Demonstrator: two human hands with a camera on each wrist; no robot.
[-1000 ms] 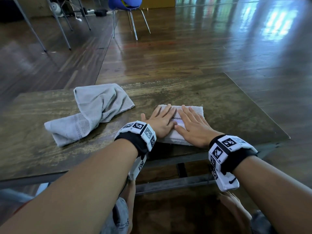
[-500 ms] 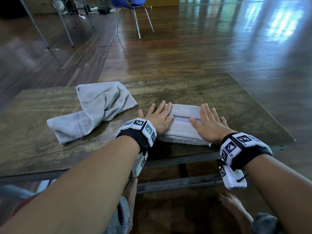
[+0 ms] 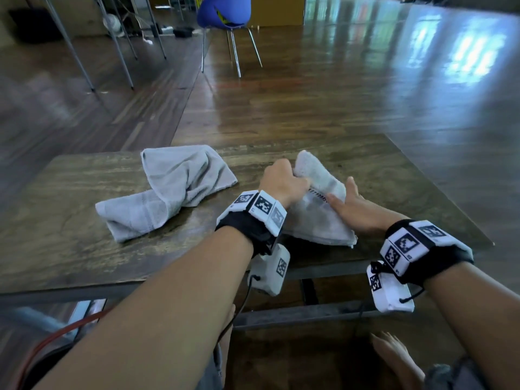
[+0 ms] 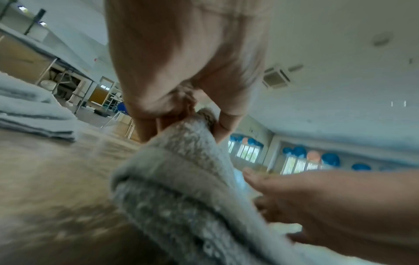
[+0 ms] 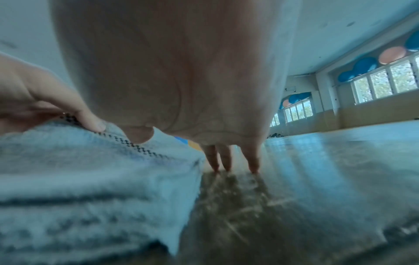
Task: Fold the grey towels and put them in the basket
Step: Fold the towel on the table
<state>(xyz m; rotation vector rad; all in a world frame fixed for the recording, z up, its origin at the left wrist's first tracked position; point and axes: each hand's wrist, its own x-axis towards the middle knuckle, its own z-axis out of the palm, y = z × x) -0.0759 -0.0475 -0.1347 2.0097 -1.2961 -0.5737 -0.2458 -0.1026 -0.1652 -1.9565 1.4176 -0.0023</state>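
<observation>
I see the folded grey terry towel [image 3: 319, 209] lying at the near edge of the dark, worn wooden table [image 3: 70, 249], its near corner just reaching that edge. My left hand [image 3: 281, 182] curls around the towel's far end and lifts it off the tabletop, fingers wrapped over the cloth. My right hand [image 3: 354, 204] lies flat with straight fingers along the towel's right side, thumb on the checked band, fingertips touching the wood; it grips nothing. Left of the folded towel, well apart from it, sits a crumpled grey towel [image 3: 168, 190]. The tabletop right of the folded towel shows bare wood to the table's right edge. Beyond the table's far edge a blue chair [image 3: 225, 12] stands on the floor.
</observation>
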